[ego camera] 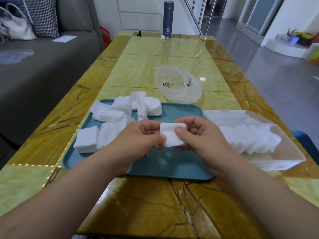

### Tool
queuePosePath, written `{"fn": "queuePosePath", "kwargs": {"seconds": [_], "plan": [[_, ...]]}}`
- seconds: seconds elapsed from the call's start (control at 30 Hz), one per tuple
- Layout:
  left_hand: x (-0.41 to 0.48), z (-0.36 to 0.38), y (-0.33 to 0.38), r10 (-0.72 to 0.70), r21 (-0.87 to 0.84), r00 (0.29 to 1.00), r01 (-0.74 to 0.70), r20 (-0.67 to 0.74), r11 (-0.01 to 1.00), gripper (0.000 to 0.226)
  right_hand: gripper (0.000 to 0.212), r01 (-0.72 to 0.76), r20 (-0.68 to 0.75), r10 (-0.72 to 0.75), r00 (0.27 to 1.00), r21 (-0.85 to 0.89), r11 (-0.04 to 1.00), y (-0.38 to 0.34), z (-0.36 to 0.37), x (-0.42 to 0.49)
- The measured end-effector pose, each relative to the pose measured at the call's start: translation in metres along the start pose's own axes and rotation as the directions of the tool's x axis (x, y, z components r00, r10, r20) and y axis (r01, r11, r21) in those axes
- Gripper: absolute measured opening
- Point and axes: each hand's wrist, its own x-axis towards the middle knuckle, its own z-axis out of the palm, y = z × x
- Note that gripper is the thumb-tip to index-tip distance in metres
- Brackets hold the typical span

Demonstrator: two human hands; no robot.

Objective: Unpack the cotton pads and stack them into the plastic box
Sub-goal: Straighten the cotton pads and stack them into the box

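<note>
Both hands hold one small stack of cotton pads (173,134) above the teal tray (172,168). The left hand (141,137) pinches the stack's left edge with curled fingers; the right hand (198,135) grips the right edge, thumb pressed on top. Loose piles of cotton pads (110,114) lie on the tray's left and far areas. The plastic box (284,152) sits just right of the tray, lid open, with a row of pads (248,138) inside, apparently standing on edge. An opened plastic bag (177,83) lies beyond the tray on the table (155,204).
</note>
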Motion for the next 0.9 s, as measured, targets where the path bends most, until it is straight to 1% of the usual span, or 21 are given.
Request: {"fn": "queuePosePath", "kwargs": {"seconds": [0.17, 0.27, 0.37, 0.43, 0.47, 0.57, 0.63, 0.7, 0.77, 0.9], "plan": [[-0.001, -0.001, 0.001, -0.001, -0.023, 1.0, 0.001, 0.011, 1.0, 0.021, 0.017, 0.011, -0.016, -0.011, 1.0, -0.014, 1.0, -0.001, 0.001, 0.0], [-0.001, 0.001, 0.001, -0.007, -0.024, 1.0, 0.007, -0.009, 1.0, 0.015, 0.018, 0.009, -0.016, -0.009, 1.0, -0.011, 1.0, -0.001, 0.001, 0.0], [0.0, 0.003, 0.0, -0.063, -0.034, 0.997, 0.062, -0.045, 0.998, 0.022, 0.028, -0.008, -0.018, 0.008, 1.0, 0.016, 1.0, -0.002, 0.001, -0.001], [-0.001, 0.004, 0.0, -0.114, -0.067, 0.993, 0.112, -0.036, 0.991, 0.027, 0.036, -0.017, -0.034, 0.018, 0.999, 0.025, 1.0, -0.001, 0.001, -0.001], [-0.001, 0.005, -0.001, -0.122, -0.051, 0.992, 0.121, -0.03, 0.991, 0.027, 0.036, -0.021, -0.047, 0.022, 0.999, 0.019, 1.0, 0.0, 0.002, 0.0], [-0.003, 0.008, -0.003, -0.068, 0.032, 0.996, 0.07, -0.057, 0.997, 0.018, 0.027, -0.037, -0.068, 0.036, 0.997, -0.007, 0.999, 0.0, 0.003, 0.001], [-0.002, 0.008, -0.004, -0.022, 0.038, 0.994, 0.026, -0.103, 0.999, 0.011, 0.021, -0.077, -0.026, 0.078, 0.997, 0.032, 0.997, -0.001, 0.003, -0.001], [-0.002, 0.007, -0.003, 0.019, 0.048, 0.991, -0.012, -0.136, 0.999, 0.01, 0.019, -0.113, 0.018, 0.112, 0.994, 0.032, 0.993, -0.002, 0.003, -0.003], [-0.003, 0.007, -0.003, 0.06, 0.071, 0.986, -0.05, -0.156, 0.996, 0.011, 0.025, -0.151, 0.058, 0.148, 0.987, 0.066, 0.986, -0.003, 0.003, -0.004], [-0.003, 0.008, -0.003, 0.139, 0.125, 0.972, -0.116, -0.188, 0.985, 0.017, 0.034, -0.288, 0.177, 0.254, 0.951, 0.206, 0.935, -0.01, 0.006, -0.007]]}}
